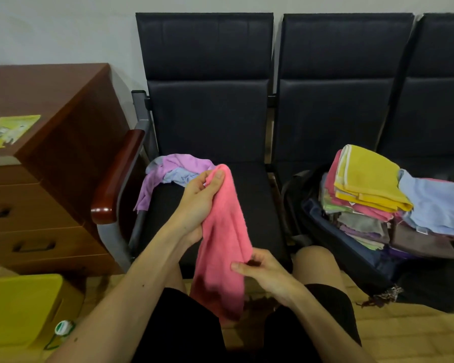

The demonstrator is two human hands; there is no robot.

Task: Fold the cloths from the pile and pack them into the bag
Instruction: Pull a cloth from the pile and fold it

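A pink cloth (pixel 222 231) hangs crumpled between my hands over the front of the left chair seat. My left hand (pixel 199 197) grips its top end, thumb on the fabric. Lower down, my right hand (pixel 262 271) pinches its right edge. Behind them, on the seat's back left corner, lies the small pile of loose cloths (pixel 168 171), purple and light blue. On the neighbouring seat an open dark bag (pixel 351 247) holds several folded cloths in stacks, with a yellow cloth (pixel 370 176) and a light blue cloth (pixel 433 203) on top.
A row of dark padded chairs (pixel 207 113) stands against the wall, with a wooden armrest (pixel 118 176) at the left. A brown drawer cabinet (pixel 45 163) is further left. A yellow box (pixel 19 307) sits on the floor at lower left. My knees are below the seat edge.
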